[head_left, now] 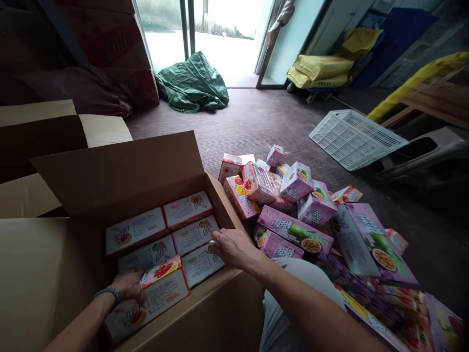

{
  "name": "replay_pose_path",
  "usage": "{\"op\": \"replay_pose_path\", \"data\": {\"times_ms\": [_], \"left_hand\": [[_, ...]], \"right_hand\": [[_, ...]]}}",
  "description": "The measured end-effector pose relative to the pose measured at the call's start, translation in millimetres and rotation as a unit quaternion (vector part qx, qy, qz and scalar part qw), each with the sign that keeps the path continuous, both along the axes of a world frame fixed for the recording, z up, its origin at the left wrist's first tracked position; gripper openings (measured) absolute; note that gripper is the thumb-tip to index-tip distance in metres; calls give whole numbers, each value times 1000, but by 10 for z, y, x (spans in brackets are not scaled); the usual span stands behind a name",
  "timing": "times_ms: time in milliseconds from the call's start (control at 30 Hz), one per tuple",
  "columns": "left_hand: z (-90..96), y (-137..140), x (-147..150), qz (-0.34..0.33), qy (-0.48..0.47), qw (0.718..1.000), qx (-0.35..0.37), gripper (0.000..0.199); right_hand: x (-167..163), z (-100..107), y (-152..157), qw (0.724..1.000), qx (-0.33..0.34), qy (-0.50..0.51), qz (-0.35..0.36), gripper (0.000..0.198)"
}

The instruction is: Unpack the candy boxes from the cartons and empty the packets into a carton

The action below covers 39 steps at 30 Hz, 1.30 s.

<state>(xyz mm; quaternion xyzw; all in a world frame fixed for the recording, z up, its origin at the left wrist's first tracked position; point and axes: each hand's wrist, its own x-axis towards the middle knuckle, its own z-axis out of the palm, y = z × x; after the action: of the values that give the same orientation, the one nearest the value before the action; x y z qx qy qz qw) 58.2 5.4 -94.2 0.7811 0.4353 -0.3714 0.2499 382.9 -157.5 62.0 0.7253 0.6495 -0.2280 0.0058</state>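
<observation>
An open cardboard carton [227,303] stands before me, holding several white-sided printed boxes [135,230] laid in rows. In its near left corner, my left hand [128,286] grips a printed drink box [161,293] with red fruit on its orange edge. This box sits tilted and higher than its neighbours. My right hand [232,247] is at the carton's right wall, over a white-sided box [201,264], fingers pinched together. A small pale bit shows at the fingertips, too small to name. A green bead bracelet is on my left wrist.
Purple and orange printed boxes [293,230] lie heaped on the floor at right. Beyond are a white plastic crate [355,139], a green sack [196,83] by the doorway and yellow sacks [318,68] on a trolley. Another open carton [106,129] stands at left.
</observation>
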Motion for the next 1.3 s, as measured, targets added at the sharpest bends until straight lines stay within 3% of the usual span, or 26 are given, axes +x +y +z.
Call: {"op": "replay_pose_path", "data": {"times_ms": [100, 233, 300, 400, 500, 600, 667, 733, 867, 967, 1067, 1200, 1300], "left_hand": [[113, -123, -70, -30, 42, 998, 33, 98], [460, -322, -116, -37, -26, 997, 57, 63], [780, -377, -76, -26, -68, 989, 130, 49], [1433, -446, 18, -17, -122, 967, 225, 54], [2092, -634, 97, -3, -204, 946, 252, 61], [2450, -1012, 184, 13, -302, 917, 262, 69], [2458, -1310, 252, 4, -339, 904, 261, 71], [2342, -1569, 299, -11, -349, 899, 262, 70], [2070, -1820, 171, -5, -373, 880, 295, 78], [1933, -1826, -116, 55, -403, 866, 289, 82], [1799, -1829, -355, 125, -476, 840, 228, 83], [1658, -1886, -400, 194, -545, 788, 209, 84], [1627, -1909, -363, 203, -545, 785, 216, 80]], "right_hand": [[-1, 2, 2, 1000, -2, 6, -6, 31], [17, 37, 17, 998, 52, 18, -22, 32], [45, 74, 20, 996, 80, 38, -31, 33], [89, 174, -12, 985, 125, 94, -74, 31], [66, 377, -119, 956, 215, 158, -124, 31], [-107, 689, -308, 926, 295, 197, -128, 36], [-317, 879, -450, 935, 291, 189, -73, 37], [-564, 974, -566, 962, 234, 137, 9, 34], [-925, 847, -645, 990, 106, -11, 97, 27], [-1012, 739, -616, 986, 108, -70, 103, 26], [-1134, 803, -583, 980, 97, -79, 156, 24], [-1526, 984, -571, 955, 85, -81, 272, 22], [-1834, 1038, -557, 940, 71, -96, 320, 27]]}}
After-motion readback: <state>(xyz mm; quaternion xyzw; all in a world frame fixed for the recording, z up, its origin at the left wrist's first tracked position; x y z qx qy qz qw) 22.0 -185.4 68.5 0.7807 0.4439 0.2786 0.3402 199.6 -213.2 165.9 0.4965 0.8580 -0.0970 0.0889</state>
